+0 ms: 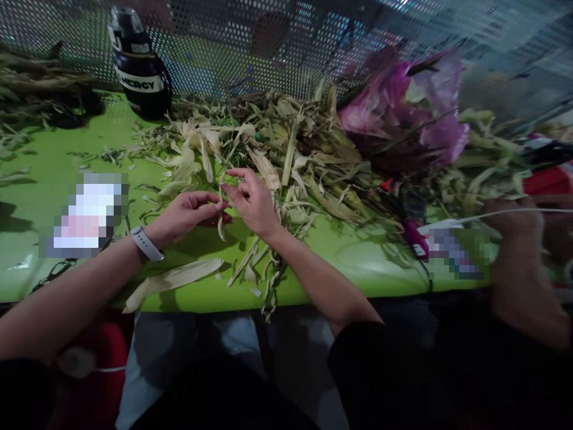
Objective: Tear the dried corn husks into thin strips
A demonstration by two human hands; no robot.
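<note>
My left hand (pixel 190 214), with a white watch on its wrist, and my right hand (pixel 251 200) meet above the green table (pixel 54 173). Both pinch a thin pale strip of dried husk (pixel 221 210) that hangs down between them. The right hand's fingers are curled, with the index finger raised. A large pile of dried husks and leaves (pixel 295 161) lies just beyond the hands. One long flat husk (pixel 174 280) rests near the table's front edge below my left wrist.
A black jug with white lettering (pixel 141 65) stands at the back left before a perforated metal screen. A purple plastic bag (pixel 403 113) sits on the pile at the right. Another person's arm (pixel 523 269) and a white cable lie at the far right.
</note>
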